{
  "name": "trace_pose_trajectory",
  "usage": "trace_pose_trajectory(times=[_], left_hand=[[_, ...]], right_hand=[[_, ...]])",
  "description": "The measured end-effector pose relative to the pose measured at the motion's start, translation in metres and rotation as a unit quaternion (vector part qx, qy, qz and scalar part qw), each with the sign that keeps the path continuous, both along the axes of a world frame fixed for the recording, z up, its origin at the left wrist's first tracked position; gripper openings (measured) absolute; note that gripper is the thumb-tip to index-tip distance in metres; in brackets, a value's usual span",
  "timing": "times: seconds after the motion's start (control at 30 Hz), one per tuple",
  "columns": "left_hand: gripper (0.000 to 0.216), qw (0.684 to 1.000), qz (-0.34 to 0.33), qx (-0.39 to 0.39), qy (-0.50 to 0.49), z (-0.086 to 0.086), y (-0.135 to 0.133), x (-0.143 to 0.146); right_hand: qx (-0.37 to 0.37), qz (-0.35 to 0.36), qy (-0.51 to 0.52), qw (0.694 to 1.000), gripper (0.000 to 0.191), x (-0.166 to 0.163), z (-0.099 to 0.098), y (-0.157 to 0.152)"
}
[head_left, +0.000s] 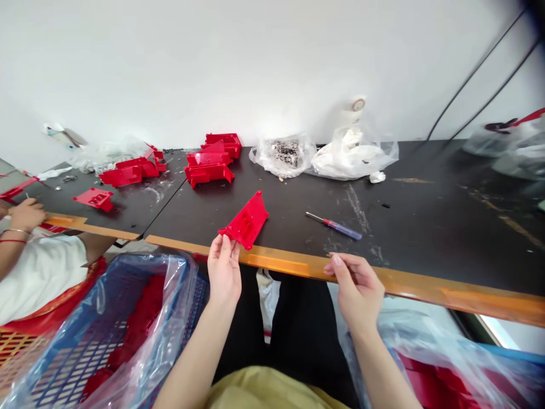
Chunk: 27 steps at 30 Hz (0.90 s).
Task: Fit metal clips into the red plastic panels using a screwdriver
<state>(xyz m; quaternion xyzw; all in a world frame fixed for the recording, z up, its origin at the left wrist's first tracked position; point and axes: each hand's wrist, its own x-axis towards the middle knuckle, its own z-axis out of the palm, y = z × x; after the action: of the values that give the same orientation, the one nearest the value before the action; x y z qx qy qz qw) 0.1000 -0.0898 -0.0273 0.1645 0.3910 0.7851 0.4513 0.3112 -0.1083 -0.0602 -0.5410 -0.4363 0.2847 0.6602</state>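
Note:
My left hand (225,267) grips a red plastic part (248,221) by its lower left corner, tilted over the front edge of the dark table. Over the table's edge to the right, my right hand (356,287) is closed, thumb against fingertips. Whatever may be pinched there is too small to name. A screwdriver (336,226) with a red and blue clear handle lies on the table just beyond my right hand, its tip pointing left. Several more red plastic parts (209,169) are grouped near the wall, ahead and to the left of my left hand.
Clear bags, one with small dark pieces (286,152) and one with white material (351,156), stand by the wall. A lined blue basket (104,318) of red parts is at left, another bagged red load (438,380) at right. A co-worker's hand (26,215) is far left.

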Motion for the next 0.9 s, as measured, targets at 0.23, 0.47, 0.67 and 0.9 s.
trace_pose_trajectory(times=[0.23,0.47,0.67,0.9], left_hand=[[0.021,0.995,-0.028,-0.047,-0.087,0.003,0.003,-0.009],[0.025,0.988,-0.043,-0.067,-0.129,0.004,0.007,-0.016],[0.017,0.988,-0.066,-0.055,-0.131,0.018,-0.007,-0.015],[0.015,0.986,-0.116,-0.015,-0.122,0.042,-0.04,0.0]], right_hand=[[-0.04,-0.005,-0.061,0.997,0.034,-0.005,-0.004,0.003],[-0.037,-0.062,-0.114,0.991,0.038,-0.015,-0.013,0.015],[-0.038,-0.151,-0.185,0.97,0.038,-0.027,-0.011,0.022],[-0.033,-0.177,-0.236,0.955,0.035,-0.035,-0.006,0.02]])
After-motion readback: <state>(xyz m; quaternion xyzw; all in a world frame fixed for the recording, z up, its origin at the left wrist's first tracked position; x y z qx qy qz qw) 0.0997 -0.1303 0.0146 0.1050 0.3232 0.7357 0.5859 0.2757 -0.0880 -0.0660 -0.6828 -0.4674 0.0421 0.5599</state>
